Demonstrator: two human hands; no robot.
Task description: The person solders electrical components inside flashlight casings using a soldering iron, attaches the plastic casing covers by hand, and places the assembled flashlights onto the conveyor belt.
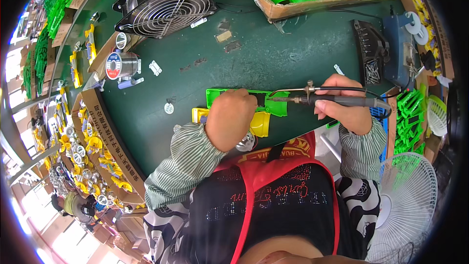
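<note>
A green plastic half-housing (278,108) lies open side up on the bench in front of me. My left hand (228,120) is closed over its middle, fingers curled down into it, and hides what they pinch. In my right hand (355,118) is a soldering iron (349,100) with a thin metal feed tube along its top. The iron's tip points left into the housing, close to my left fingers. Nearer to me, partly under my left wrist, lies a yellow plastic housing (261,124) with a silver reflector cup (245,143) beside it.
A black metal fan (166,12) stands far left, near a solder spool (121,65). At the back is a carton (273,12) of green housings. On the right are a black iron stand (367,54) and a blue feeder unit (396,44). A carton (110,132) of yellow lamp parts borders the left.
</note>
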